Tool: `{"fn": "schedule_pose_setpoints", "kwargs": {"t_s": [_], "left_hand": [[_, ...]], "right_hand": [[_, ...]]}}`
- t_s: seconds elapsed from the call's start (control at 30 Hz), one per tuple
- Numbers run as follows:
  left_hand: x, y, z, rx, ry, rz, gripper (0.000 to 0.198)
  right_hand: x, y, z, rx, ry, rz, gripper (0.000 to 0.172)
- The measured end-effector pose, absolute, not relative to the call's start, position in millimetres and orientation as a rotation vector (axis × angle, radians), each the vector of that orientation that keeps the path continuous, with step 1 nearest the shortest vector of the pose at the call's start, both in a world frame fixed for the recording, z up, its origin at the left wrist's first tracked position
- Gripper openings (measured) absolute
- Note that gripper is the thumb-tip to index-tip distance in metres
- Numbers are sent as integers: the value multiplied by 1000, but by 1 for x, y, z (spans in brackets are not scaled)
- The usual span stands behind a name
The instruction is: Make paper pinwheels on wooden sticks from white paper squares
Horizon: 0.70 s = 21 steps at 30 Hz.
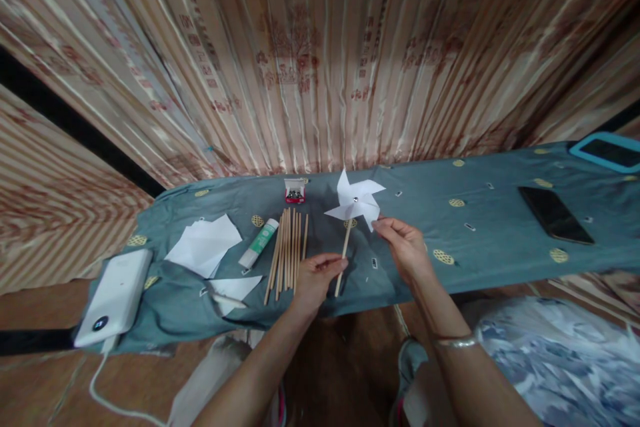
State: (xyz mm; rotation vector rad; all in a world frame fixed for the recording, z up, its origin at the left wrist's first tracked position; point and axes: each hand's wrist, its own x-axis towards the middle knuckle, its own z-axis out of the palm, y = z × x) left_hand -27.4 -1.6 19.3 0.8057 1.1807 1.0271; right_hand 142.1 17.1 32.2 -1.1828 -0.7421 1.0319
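From the head camera, looking down on the bench [500,247] with its grey-blue cloth, I see a white paper pinwheel [356,203] held up just above the cloth, in front of the striped curtain [310,67]; its four blades are folded to the middle and a small pin seems to fix them on the stick [345,247], so I judge this piece as nearly or fully made. The left hand [316,277] has its grip closed on the lower part of the stick, thumb against fingers; the right hand [405,247] pinches the tip of one blade between thumb and forefinger, the other fingers loosely curled. Beside the left hand, on the cloth, lie a row of spare sticks [287,247], a glue stick [257,243], some white paper sheets [203,247] and a paper scrap [235,288]; a small red box of pins [295,191] stands open behind them; so material for more pieces looks unused. A white power bank [115,297] is at the left end, a dark phone [555,213] well apart at the right.
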Motion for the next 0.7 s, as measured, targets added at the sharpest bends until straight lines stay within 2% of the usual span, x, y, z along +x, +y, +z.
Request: {"fn": "schedule_pose_setpoints", "kwargs": {"t_s": [0.5,0.7], "left_hand": [[-23,-2,23,803,1185,1025,30],[-22,-2,21,775,1156,1021,30]], "right_hand": [[124,14,38,-1175,-788,1137,34],[117,13,34,-1164,-817,1161,31]]}}
